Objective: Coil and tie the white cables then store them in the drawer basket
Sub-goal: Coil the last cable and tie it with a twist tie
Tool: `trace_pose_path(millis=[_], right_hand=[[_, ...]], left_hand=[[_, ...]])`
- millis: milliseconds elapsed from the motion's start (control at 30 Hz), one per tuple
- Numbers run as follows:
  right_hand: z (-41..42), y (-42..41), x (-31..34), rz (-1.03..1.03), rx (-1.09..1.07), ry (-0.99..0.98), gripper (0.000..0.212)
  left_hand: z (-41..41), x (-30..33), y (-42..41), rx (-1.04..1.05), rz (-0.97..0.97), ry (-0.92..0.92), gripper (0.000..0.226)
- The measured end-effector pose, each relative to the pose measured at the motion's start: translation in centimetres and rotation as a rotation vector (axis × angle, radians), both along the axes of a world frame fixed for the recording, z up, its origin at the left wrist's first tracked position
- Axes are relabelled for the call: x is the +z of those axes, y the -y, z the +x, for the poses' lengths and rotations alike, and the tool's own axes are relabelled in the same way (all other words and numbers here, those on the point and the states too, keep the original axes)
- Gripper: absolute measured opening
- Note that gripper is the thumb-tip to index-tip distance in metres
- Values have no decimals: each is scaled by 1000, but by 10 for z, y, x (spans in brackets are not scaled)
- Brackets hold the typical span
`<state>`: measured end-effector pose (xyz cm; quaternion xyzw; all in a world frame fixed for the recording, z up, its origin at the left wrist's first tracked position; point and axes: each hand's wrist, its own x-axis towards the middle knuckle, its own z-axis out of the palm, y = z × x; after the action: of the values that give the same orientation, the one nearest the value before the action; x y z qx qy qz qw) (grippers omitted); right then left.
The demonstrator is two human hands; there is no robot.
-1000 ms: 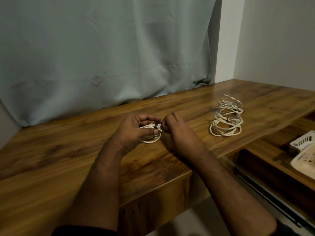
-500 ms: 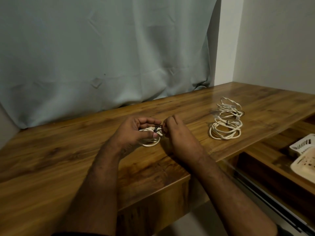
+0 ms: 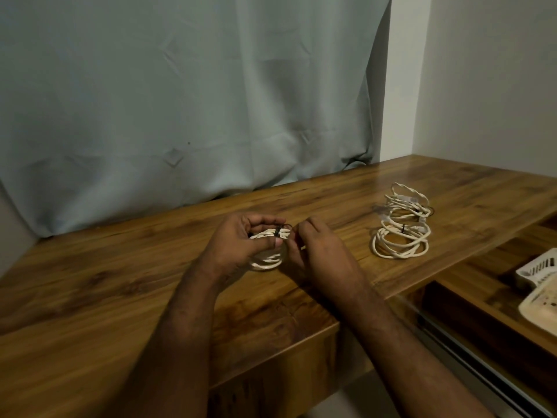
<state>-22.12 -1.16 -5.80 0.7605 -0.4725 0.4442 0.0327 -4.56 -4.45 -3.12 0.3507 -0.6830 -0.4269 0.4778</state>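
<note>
Both hands, L & R, grip white coil; tied coils right; basket far right.

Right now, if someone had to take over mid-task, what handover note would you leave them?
Left hand grips the coiled white cable over the wooden desk.
Right hand pinches at the dark tie round that coil.
Done: a stack of tied coils sits on the desk to the right.
Left: finish this tie, then move all coils to the white baskets in the open drawer at right.
</note>
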Motion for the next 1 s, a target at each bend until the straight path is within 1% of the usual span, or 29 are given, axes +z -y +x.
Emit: trace_pose_path(millis=[67, 167, 233, 300, 367, 567, 633, 733, 833, 867, 933, 1000], right_hand=[[0, -2, 1, 10, 31, 0, 17], [-1, -7, 3, -7, 66, -10, 12], [-3, -10, 3, -30, 91, 25, 9], [-5, -14, 3, -54, 116, 52, 11], [-6, -16, 3, -68, 121, 70, 7], [-11, -9, 4, -52, 209, 301, 6], [-12, -8, 4, -50, 234, 391, 10], [-14, -5, 3, -33, 276, 513, 2], [-14, -3, 3, -44, 274, 545, 14], [-15, -3, 4, -63, 262, 545, 14], [-17, -1, 4, -111, 232, 528, 7], [-18, 1, 4, -109, 213, 535, 5]], left_hand=[[0, 1, 1, 6, -12, -19, 38], [0, 0, 1, 5, -26, 0, 39], [0, -1, 1, -5, -33, 18, 38], [-1, -2, 0, -25, -34, 23, 37], [-1, -1, -1, -45, -36, 23, 40], [2, -2, -2, -90, 17, 4, 40], [1, -1, -4, -78, 50, -21, 40], [0, 1, -6, -97, 79, -10, 39], [-1, 4, -9, -135, 88, 6, 40], [-2, 5, -11, -148, 99, 8, 40], [-4, 7, -14, -182, 127, 14, 39], [-6, 8, -16, -211, 158, 17, 39]])
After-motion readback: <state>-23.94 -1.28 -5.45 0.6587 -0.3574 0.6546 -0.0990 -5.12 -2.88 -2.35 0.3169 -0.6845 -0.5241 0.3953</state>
